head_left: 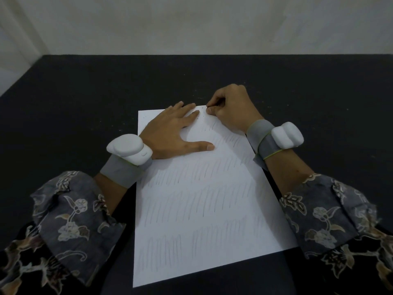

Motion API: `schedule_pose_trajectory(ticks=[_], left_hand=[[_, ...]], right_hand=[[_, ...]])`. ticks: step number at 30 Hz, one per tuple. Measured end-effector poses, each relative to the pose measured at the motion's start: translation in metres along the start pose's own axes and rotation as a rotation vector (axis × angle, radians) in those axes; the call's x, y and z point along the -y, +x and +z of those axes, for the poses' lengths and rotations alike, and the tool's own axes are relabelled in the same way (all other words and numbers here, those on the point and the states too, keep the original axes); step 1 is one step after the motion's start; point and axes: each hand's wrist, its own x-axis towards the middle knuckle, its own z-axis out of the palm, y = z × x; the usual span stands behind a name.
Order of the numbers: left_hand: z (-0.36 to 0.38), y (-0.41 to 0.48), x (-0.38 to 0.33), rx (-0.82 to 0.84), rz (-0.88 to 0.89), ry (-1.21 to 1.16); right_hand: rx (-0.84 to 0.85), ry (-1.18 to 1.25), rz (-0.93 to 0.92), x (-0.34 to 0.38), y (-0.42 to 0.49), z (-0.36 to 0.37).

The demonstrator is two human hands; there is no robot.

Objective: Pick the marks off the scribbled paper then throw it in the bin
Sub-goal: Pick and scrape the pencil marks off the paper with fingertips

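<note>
A white sheet of paper lies on the black table, covered with rows of faint pencil scribbles. Its top strip looks blank, with a few dark crumbs on it. My left hand lies flat on the upper left part of the sheet, fingers straight and spread, pressing it down. At the sheet's top right corner, my right hand has its fingers curled and pinches a small dark eraser against the paper. The fingers hide most of the eraser. No bin is in view.
The black table reaches to a pale wall at the back, and its left edge runs diagonally at the far left. Both wrists carry grey bands with white devices. Patterned sleeves cover my forearms near the bottom corners.
</note>
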Motion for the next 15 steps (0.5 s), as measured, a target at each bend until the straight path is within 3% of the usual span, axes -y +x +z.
schedule_pose_trajectory(ticks=[4,9,13,15], left_hand=[[0.000,-0.001,0.000,0.007,0.012,0.004],[0.000,0.001,0.002,0.012,0.008,0.009],[-0.002,0.000,0.001,0.022,0.010,0.003],[-0.002,-0.001,0.000,0.032,0.007,0.005]], right_hand=[[0.126,0.034,-0.008,-0.001,0.001,-0.008],[0.002,0.001,0.022,0.000,0.003,0.000],[0.194,0.004,0.000,0.001,0.003,-0.014],[0.187,0.004,0.007,0.001,0.003,-0.015]])
